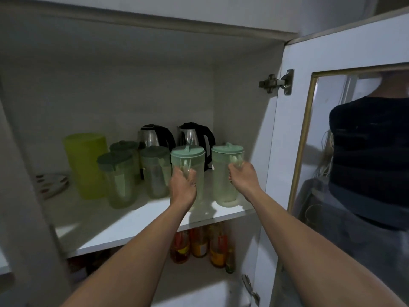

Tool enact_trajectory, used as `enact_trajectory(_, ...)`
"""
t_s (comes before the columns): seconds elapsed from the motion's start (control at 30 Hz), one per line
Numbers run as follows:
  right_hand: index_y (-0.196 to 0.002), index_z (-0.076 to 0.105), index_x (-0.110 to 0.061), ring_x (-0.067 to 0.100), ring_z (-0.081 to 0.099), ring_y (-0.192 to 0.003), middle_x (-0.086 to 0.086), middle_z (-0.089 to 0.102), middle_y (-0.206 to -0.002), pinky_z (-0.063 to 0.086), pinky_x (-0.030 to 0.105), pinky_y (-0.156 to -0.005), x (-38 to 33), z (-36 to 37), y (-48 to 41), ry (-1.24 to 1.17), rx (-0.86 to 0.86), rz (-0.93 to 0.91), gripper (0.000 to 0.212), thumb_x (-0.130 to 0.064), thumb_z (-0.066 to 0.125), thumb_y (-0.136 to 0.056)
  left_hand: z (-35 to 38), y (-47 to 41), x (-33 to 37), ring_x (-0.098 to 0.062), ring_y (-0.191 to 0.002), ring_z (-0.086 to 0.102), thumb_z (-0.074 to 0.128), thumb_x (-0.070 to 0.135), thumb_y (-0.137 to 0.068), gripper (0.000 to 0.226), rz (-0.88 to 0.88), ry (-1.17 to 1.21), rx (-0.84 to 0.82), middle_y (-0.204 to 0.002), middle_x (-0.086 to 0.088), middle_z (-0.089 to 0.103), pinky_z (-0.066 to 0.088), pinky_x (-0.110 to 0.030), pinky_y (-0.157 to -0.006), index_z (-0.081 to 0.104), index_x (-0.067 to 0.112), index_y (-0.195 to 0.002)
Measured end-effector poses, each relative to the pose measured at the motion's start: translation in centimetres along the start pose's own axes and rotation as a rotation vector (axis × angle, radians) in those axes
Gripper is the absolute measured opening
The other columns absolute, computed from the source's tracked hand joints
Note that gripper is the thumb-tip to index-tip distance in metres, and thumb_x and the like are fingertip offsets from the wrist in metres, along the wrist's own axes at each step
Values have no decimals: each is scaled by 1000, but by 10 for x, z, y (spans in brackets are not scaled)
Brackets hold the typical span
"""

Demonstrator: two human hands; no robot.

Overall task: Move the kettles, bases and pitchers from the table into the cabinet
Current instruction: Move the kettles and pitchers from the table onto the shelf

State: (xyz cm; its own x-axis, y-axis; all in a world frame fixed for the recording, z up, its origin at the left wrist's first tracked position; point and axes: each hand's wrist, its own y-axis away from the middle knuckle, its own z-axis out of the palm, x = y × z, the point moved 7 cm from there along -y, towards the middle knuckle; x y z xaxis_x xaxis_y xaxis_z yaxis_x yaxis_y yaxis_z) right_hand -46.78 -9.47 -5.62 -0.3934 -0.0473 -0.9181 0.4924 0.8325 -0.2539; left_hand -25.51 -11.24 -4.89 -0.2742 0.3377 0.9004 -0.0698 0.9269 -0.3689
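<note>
Pitchers (188,165) seemingly gripped in both hands (182,185).

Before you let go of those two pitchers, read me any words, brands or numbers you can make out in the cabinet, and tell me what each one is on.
No text is readable in this view.
Bottles on the lower shelf: yellow and red labels, print too blurred to read.
Pitchers in the left hand and right hand: no lettering visible.
Two kettles at the back: no brand mark can be made out.
Plates at far left: coloured pattern only, no words.
</note>
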Motion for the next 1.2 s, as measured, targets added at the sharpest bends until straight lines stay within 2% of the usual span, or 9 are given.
enact_trajectory(0.1, -73, 58, -17, 26, 62, -69, 6, 61, -69, 57, 48, -76, 6, 9, -19, 16, 1, 14, 24, -36, 55, -87, 18, -19, -14, -16, -66, 43, 48, 12, -94, 6, -36, -7, 21, -76, -2, 47, 34, -31, -54, 47, 6, -92)
enact_trajectory(0.2, -77, 61, -16, 26, 64, -71, 8, 67, -75, 53, 39, -69, 17, 18, -34, 20, 5, 34, 20, -27, 57, -94, 29, -35, -27, -14, -63, 43, 49, 13, -93, 9, -54, -40, 45, -77, -3, 49, 32, -29, -52, 47, 5, -91)
enact_trajectory(0.3, -82, 63, -15, 31, 69, -78, 14, 72, -82, 55, 42, -73, 28, 27, -52, 21, 12, 15, 18, -28, 58, -93, 42, -50, -38, -20, -66, 47, 50, 18, -95, 15, -68, -58, 60, -80, -9, 53, 31, -32, -54, 46, 4, -91)
enact_trajectory(0.43, -93, 65, -10, 30, 70, -82, 14, 72, -86, 56, 42, -76, 35, 38, -69, 3, -1, 6, 18, -27, 58, -93, 54, -69, -47, -26, -76, 48, 51, 19, -97, 19, -96, -64, 70, -83, -10, 54, 31, -30, -65, 44, 5, -87)
enact_trajectory(0.53, -92, 64, -8, 30, 69, -81, 13, 71, -85, 53, 37, -70, 40, 44, -81, 23, -22, 9, 23, -30, 57, -92, 61, -86, -56, -31, -81, 54, 52, 15, -95, 11, -97, -48, 60, -88, -15, 60, 35, -30, -68, 47, 5, -92)
enact_trajectory(0.67, -91, 63, -5, 29, 65, -77, 11, 68, -82, 46, 31, -65, 46, 49, -98, 26, -37, 23, 26, -30, 58, -92, 68, -103, -65, -29, -79, 52, 53, 16, -96, 16, -134, -67, 80, -92, -17, 59, 35, -30, -66, 50, 3, -105)
enact_trajectory(0.83, -89, 61, -6, 23, 58, -72, 7, 62, -78, 41, 27, -61, 44, 53, -110, 17, -51, 2, 18, -23, 58, -92, 73, -121, -69, -30, -83, 57, 58, 19, -94, 13, -127, -47, 116, -92, -17, 58, 34, -28, -67, 50, 9, -94)
enact_trajectory(1.03, -97, 66, -3, 27, 66, -78, 8, 67, -83, 43, 26, -59, 39, 54, -113, 56, -87, 14, 23, -26, 60, -94, 81, -134, -77, -38, -96, 62, 59, 30, -95, 27, -133, -91, 88, -103, -22, 64, 45, -36, -78, 51, 5, -102)
enact_trajectory(1.2, -109, 63, -8, 29, 66, -90, 9, 68, -98, 47, 30, -71, 33, 49, -109, 179, -80, 24, 34, -39, 64, -94, 82, -129, -75, -43, -119, 55, 56, 44, -95, 59, -164, -177, 56, -132, -24, 55, 46, -41, -96, 41, 3, -134)
